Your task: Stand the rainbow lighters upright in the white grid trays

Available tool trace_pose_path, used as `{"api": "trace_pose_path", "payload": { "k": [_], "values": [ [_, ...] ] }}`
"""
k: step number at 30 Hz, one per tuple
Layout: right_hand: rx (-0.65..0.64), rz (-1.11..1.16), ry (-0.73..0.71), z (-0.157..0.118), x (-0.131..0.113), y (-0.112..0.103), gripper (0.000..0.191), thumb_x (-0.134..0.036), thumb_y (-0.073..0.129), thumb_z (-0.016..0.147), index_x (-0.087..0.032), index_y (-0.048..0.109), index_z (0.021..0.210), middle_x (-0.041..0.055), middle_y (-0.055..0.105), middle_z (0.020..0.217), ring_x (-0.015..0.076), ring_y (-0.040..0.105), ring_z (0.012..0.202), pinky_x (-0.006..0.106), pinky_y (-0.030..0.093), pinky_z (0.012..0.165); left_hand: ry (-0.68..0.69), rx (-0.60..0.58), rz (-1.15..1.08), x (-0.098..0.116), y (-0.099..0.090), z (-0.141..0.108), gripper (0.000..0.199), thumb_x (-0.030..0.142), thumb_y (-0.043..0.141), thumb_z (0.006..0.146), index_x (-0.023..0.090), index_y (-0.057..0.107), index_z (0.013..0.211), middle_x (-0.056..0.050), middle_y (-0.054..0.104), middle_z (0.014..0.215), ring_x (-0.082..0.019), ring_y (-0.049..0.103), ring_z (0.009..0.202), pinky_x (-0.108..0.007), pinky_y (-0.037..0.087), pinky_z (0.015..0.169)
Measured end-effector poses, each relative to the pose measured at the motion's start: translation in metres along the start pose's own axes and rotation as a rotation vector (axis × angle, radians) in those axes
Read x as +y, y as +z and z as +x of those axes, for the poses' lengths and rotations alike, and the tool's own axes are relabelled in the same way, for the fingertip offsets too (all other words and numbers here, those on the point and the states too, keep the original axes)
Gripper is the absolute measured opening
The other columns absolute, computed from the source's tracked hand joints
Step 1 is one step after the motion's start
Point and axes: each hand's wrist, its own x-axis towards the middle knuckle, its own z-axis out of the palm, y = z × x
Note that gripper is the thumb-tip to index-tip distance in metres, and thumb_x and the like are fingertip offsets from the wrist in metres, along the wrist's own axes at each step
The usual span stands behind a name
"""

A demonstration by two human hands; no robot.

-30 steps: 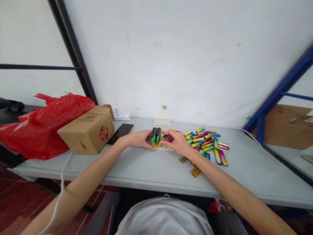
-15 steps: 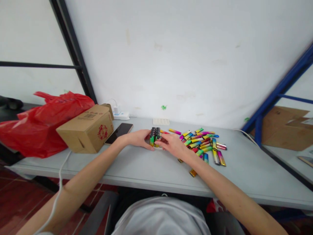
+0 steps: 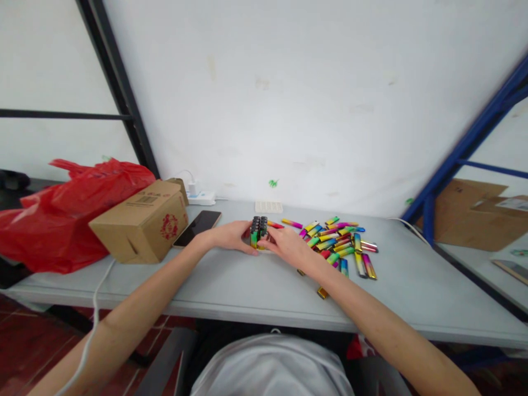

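Several upright lighters [image 3: 254, 234] with black tops and shiny coloured bodies stand packed in rows at the middle of the desk. A thin pale edge, perhaps a tray, shows beneath them. My left hand [image 3: 233, 236] curves around their left side, thumb in front and fingers behind, steadying them. On the right side, the fingers of my right hand [image 3: 284, 245] are closed at a lighter [image 3: 264, 233] of the group, partly covering it. A loose pile of lighters [image 3: 330, 242] in metallic yellow, green, blue and purple lies to the right of my right hand.
A white slotted tray [image 3: 269, 207] sits at the back by the wall. To the left are a phone [image 3: 198, 228], a cardboard box [image 3: 140, 223], a red plastic bag [image 3: 74, 214] and a power strip [image 3: 201, 198]. One lighter [image 3: 322, 292] lies under my right forearm.
The view has shifted slightly, so everything appears a little further left. Both hands stay at the upright lighters; my right fingers have moved slightly at their right side.
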Motion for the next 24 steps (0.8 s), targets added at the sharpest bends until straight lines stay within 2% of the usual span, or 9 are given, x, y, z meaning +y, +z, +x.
{"api": "trace_pose_path", "payload": {
  "k": [4,6,8,10,12,15,18,21,24],
  "values": [
    [-0.090,-0.204,0.088,-0.002,-0.011,0.001,0.041,-0.051,0.056,0.101,-0.018,0.072,0.084,0.0105,0.074,0.080,0.0223,0.069,0.073,0.029,0.044,0.065,0.000,-0.001,-0.016,-0.001,-0.001,0.000,0.071,0.066,0.080,0.065,0.018,0.065,0.115,-0.005,0.072,0.101,-0.025,0.065,0.089,-0.029,0.047,0.073],
    [-0.106,-0.198,0.089,-0.004,-0.012,-0.006,0.044,-0.055,0.053,0.101,-0.019,0.073,0.085,0.0080,0.075,0.083,0.0208,0.069,0.076,0.028,0.044,0.068,0.000,-0.006,-0.032,0.001,-0.002,-0.001,0.070,0.065,0.079,0.066,0.018,0.065,0.116,-0.005,0.071,0.102,-0.025,0.065,0.089,-0.029,0.048,0.072],
    [-0.070,-0.175,0.116,-0.007,-0.003,-0.017,0.048,-0.059,0.049,0.101,-0.020,0.072,0.085,0.0059,0.075,0.082,0.0194,0.068,0.077,0.027,0.044,0.070,0.001,-0.012,-0.041,0.003,-0.002,-0.002,0.070,0.064,0.079,0.068,0.018,0.064,0.120,-0.004,0.072,0.104,-0.024,0.065,0.089,-0.029,0.048,0.072],
    [0.000,-0.173,0.171,-0.012,0.017,-0.032,0.052,-0.058,0.041,0.105,-0.020,0.071,0.084,0.0058,0.073,0.079,0.0187,0.067,0.075,0.027,0.044,0.071,-0.013,-0.006,-0.020,0.004,-0.002,-0.003,0.071,0.064,0.079,0.068,0.018,0.063,0.121,-0.005,0.071,0.104,-0.023,0.064,0.087,-0.029,0.048,0.071],
    [0.080,-0.201,0.258,-0.019,0.048,-0.047,0.051,-0.052,0.038,0.107,-0.019,0.071,0.085,0.0072,0.073,0.079,0.0198,0.067,0.075,0.028,0.045,0.073,-0.038,0.015,0.022,0.003,-0.001,-0.001,0.072,0.066,0.079,0.067,0.017,0.065,0.117,-0.005,0.071,0.101,-0.023,0.063,0.085,-0.029,0.047,0.070],
    [0.129,-0.198,0.262,-0.031,0.104,-0.062,0.028,-0.034,0.049,0.104,-0.016,0.071,0.106,0.0123,0.074,0.103,0.0230,0.068,0.096,0.031,0.048,0.089,-0.057,0.026,0.058,-0.001,-0.001,0.005,0.072,0.072,0.076,0.066,0.017,0.066,0.111,-0.005,0.071,0.097,-0.023,0.063,0.081,-0.029,0.045,0.066],
    [0.056,-0.156,0.253,-0.043,0.146,-0.064,0.029,-0.025,0.055,0.098,-0.013,0.068,0.122,0.0163,0.070,0.125,0.0265,0.064,0.119,0.038,0.045,0.106,-0.064,-0.001,0.079,-0.006,-0.004,0.018,0.075,0.076,0.072,0.069,0.018,0.063,0.115,-0.003,0.068,0.089,-0.021,0.061,0.075,-0.027,0.042,0.062],
    [-0.083,-0.091,0.333,-0.050,0.160,-0.057,0.035,-0.031,0.058,0.098,-0.014,0.066,0.127,0.0163,0.070,0.127,0.0275,0.066,0.118,0.039,0.047,0.105,-0.102,-0.036,0.095,-0.009,-0.009,0.031,0.081,0.078,0.071,0.067,0.018,0.061,0.120,-0.002,0.066,0.083,-0.020,0.061,0.070,-0.028,0.040,0.059],
    [-0.134,-0.093,0.446,-0.050,0.153,-0.051,0.049,-0.047,0.064,0.095,-0.012,0.065,0.129,0.0182,0.072,0.122,0.0301,0.068,0.113,0.039,0.049,0.101,-0.143,-0.107,0.085,-0.011,-0.016,0.042,0.086,0.078,0.074,0.063,0.018,0.058,0.122,-0.003,0.069,0.087,-0.022,0.063,0.074,-0.028,0.043,0.060]
  ]
}}
